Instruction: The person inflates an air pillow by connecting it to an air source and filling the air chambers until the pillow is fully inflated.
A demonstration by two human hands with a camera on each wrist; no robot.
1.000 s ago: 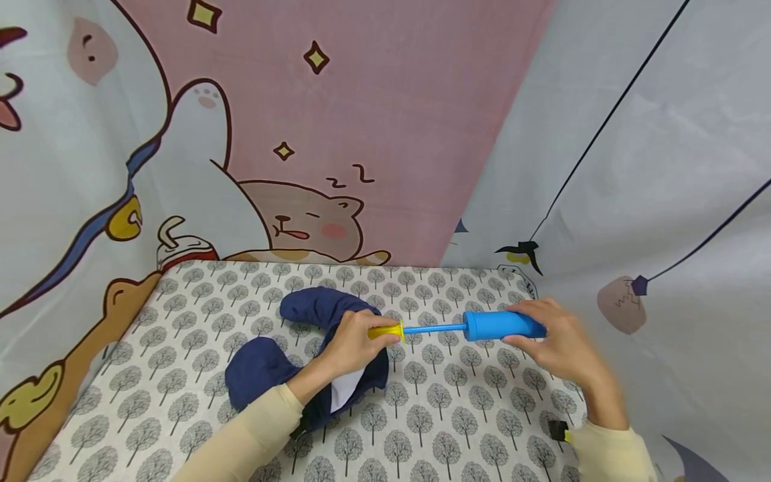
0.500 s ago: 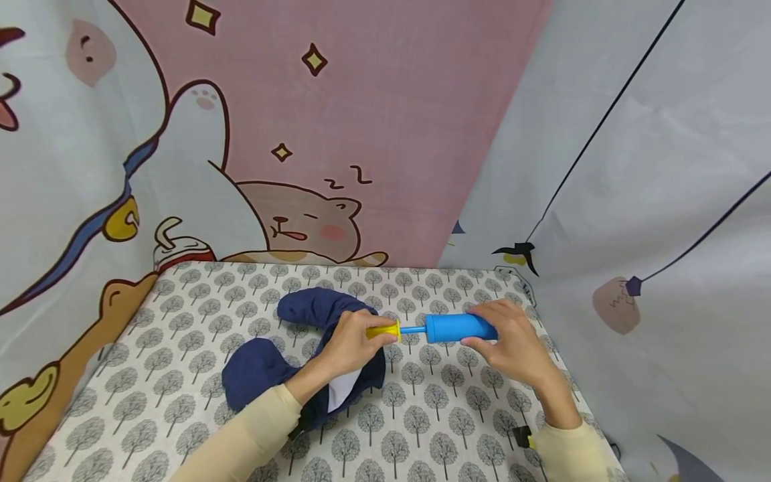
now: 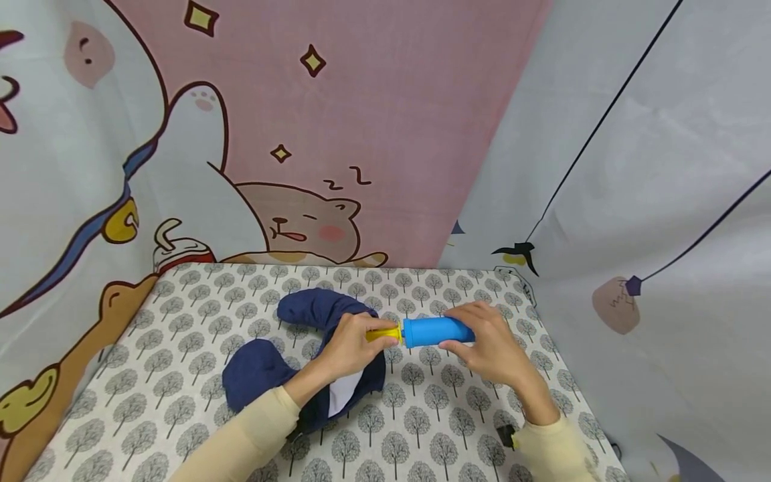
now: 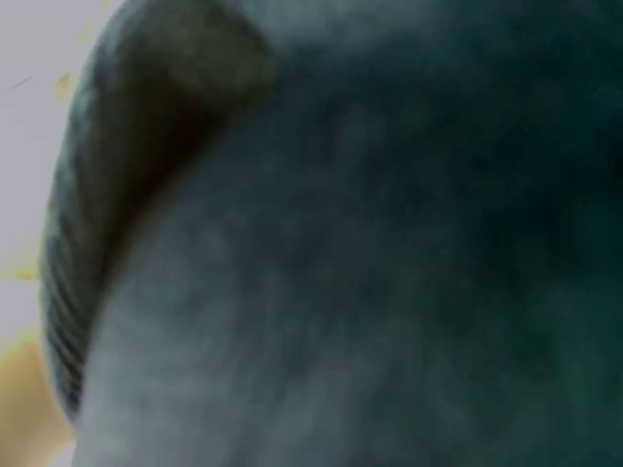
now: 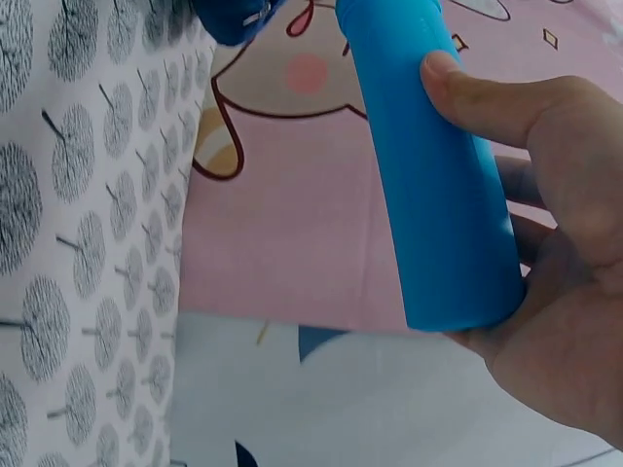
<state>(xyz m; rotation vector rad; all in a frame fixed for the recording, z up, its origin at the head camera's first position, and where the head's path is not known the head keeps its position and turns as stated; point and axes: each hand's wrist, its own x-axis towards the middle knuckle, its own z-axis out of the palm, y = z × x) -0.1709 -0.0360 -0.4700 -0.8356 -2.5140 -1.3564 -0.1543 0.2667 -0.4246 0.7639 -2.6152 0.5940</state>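
Observation:
A balloon hand pump with a blue barrel and a yellow end piece is held level between my hands, over the patterned cloth. My left hand pinches the yellow end between thumb and fingers. My right hand grips the barrel, thumb along one side, which the right wrist view shows close up on the barrel. Only a sliver of blue rod shows between barrel and yellow end. Below and behind my left hand lies a navy fabric piece, curved like a neck pillow, with a white patch.
The table is covered by a white cloth with grey tree prints. Cartoon-printed curtains stand along the back and both sides. Dark blurred fabric fills most of the left wrist view.
My right hand has moved left with the barrel, sliding it along the rod up to the yellow end. My left hand stays almost still; the navy fabric lies as before.

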